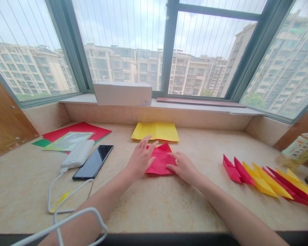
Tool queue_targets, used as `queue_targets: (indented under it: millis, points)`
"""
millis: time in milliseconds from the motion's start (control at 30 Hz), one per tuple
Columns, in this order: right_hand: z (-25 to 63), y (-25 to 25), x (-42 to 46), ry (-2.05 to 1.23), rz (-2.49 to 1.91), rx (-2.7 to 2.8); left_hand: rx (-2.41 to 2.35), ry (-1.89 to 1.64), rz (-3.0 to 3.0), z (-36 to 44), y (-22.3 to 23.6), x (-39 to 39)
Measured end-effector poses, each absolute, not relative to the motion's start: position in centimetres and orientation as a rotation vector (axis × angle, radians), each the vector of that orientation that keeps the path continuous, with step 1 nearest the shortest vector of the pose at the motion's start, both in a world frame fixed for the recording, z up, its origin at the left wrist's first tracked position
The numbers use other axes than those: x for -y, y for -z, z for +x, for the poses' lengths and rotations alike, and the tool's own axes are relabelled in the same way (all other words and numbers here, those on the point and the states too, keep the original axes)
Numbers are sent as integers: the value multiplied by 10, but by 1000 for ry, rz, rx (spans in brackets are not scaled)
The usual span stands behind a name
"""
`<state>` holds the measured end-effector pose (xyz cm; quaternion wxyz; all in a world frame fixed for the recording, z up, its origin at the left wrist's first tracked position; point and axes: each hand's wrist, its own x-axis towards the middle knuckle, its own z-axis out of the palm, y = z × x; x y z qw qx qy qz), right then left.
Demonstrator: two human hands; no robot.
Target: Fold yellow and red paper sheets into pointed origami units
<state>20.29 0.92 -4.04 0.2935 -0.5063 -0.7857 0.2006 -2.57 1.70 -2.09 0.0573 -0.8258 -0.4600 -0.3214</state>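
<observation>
Marble window ledge: red folded paper at centre, left hand spread, right hand fingers together, both lying flat at its edges to steady it; yellow paper sheets at 12 o'clock

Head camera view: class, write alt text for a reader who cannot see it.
The left hand and right hand touch a folded red paper sheet on a cream marble ledge, before a yellow paper stack. Pointed red and yellow paper pieces lie at right; a black smartphone and white power bank lie at left.
</observation>
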Motion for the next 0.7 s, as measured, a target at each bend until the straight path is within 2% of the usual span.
queue_targets:
  millis: [100,233,700]
  points:
    - [202,36,-5,-265,-1374,2268,1226,623,-2586,-21,24,-20]
    - [202,35,-1,-232,-1354,2449,1213,348,-2717,-19,35,-30]
    - [197,51,-11,-351,-1616,2325,1405,479,-2843,-24,36,-36]
